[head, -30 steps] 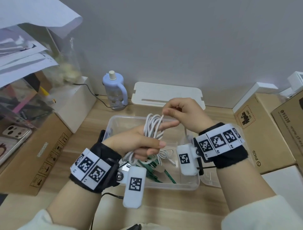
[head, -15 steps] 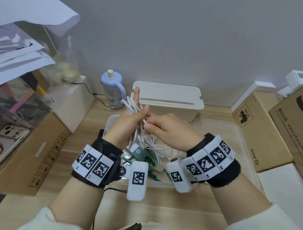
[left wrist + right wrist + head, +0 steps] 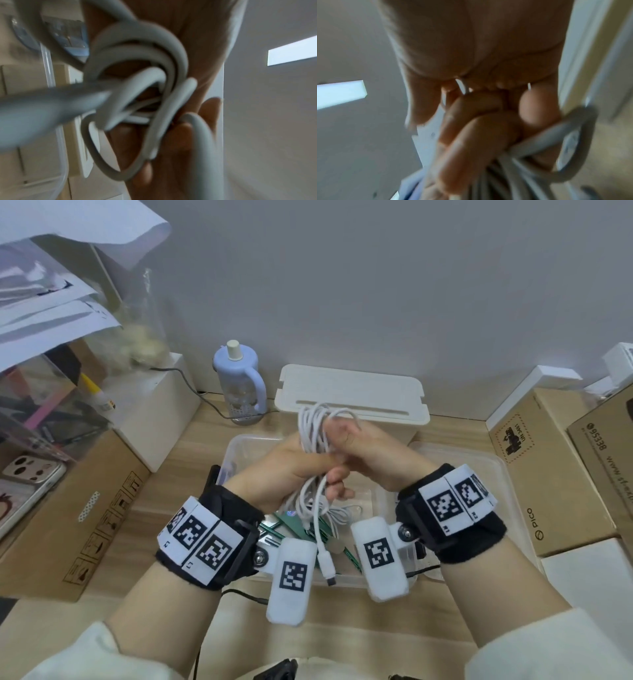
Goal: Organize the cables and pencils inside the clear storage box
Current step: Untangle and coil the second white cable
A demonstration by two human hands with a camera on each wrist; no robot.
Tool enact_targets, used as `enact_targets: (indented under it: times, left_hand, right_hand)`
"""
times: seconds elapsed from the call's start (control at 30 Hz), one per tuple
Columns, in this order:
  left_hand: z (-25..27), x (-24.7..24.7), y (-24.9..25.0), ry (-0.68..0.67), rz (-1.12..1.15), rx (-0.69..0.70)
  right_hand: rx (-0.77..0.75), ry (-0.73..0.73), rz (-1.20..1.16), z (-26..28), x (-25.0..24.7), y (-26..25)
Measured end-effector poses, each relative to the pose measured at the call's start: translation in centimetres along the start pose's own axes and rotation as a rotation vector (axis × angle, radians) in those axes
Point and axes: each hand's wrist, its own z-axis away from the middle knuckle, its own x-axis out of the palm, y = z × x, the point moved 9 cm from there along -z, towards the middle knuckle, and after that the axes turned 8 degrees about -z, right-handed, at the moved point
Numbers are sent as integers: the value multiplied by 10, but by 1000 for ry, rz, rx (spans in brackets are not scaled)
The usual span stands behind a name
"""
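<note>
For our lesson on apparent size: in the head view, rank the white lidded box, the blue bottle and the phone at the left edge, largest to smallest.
1. white lidded box
2. blue bottle
3. phone, unsure: partly cropped, looks similar to the bottle.

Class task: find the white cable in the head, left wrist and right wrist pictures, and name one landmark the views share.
Head: white cable, centre, gripped by both hands.
Left wrist: loops fill the centre.
Right wrist: strands at lower right, under curled fingers.
Shared landmark: the white lidded box.
</note>
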Motion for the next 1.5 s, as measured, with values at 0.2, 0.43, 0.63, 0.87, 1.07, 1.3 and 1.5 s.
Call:
enact_targets:
  times: [0.2, 0.43, 0.63, 0.87, 1.07, 1.3, 1.5]
  left_hand:
    - [-5, 10, -10, 3, 24, -69]
    - [-6, 5, -8, 93, 37, -35]
    - [-3, 0, -6, 65, 49, -11]
    - [1, -8, -14, 49, -76, -74]
    - [2, -4, -22, -3, 43, -117]
    - [1, 30, -9, -245, 125, -70]
    - [0, 35, -11, -259, 212, -100]
  right_hand:
    - [-2, 52, -233, 2, -1, 13]
    - [-94, 94, -256, -1, -8, 11]
    - [-78, 117, -189, 3, -24, 13]
    - [-77, 193, 545, 14, -33, -7]
    - [-83, 189, 411, 10, -31, -11]
    - [-130, -74, -337, 9, -2, -5]
    - [-324, -241, -392, 15, 4, -24]
